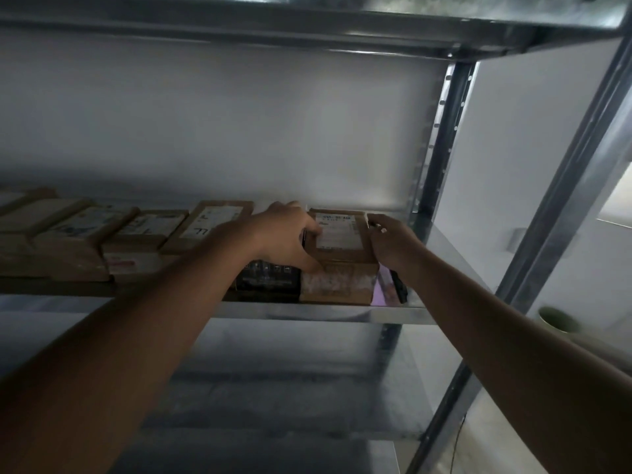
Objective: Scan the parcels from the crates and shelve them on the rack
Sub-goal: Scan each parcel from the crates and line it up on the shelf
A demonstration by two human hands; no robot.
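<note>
A brown cardboard parcel [340, 239] with a white label on top sits on a second brown box [337, 283] at the right end of the metal rack shelf [342, 311]. My left hand [287, 236] grips the top parcel's left side, thumb on its front edge. At the parcel's right side, my right hand [390, 241] holds it with curled fingers. A black parcel [268, 280] lies just left of the lower box, partly under my left hand. Something purple and black [390, 289] shows beside the lower box below my right wrist.
A row of several labelled brown parcels [136, 234] fills the shelf to the left. The rack's upright post [441, 138] stands right behind the stack. Another shelf [307, 25] hangs overhead and lower shelves [273, 405] lie below. A round green container [557, 319] sits outside the rack at right.
</note>
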